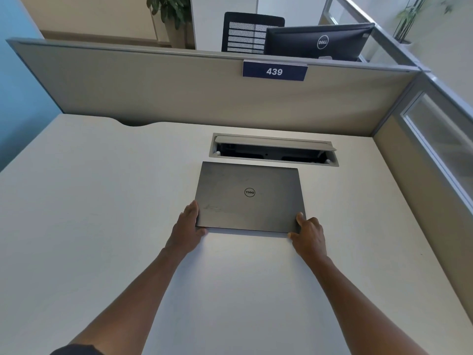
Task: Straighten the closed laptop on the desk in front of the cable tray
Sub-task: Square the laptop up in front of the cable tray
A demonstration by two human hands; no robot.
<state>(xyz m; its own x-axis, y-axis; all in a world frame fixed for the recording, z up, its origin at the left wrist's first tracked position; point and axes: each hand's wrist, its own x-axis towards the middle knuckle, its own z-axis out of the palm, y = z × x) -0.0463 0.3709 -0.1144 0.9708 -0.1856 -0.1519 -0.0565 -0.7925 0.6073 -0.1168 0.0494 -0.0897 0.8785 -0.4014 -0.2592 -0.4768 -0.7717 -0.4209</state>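
A closed dark grey laptop point(249, 197) with a round logo lies flat on the white desk point(102, 213), just in front of the cable tray point(273, 149). The tray's lid stands open. The laptop's far edge runs nearly parallel to the tray, shifted slightly left of it. My left hand point(188, 226) grips the laptop's near left corner, thumb under the front edge and fingers along the side. My right hand point(308, 233) holds the near right corner, fingers on the lid's edge.
A grey partition point(179, 85) with a blue "439" label point(274, 70) backs the desk. A side panel with a glass strip point(435, 139) closes the right. Behind the partition stand a black monitor point(320, 42) and a chair point(248, 32).
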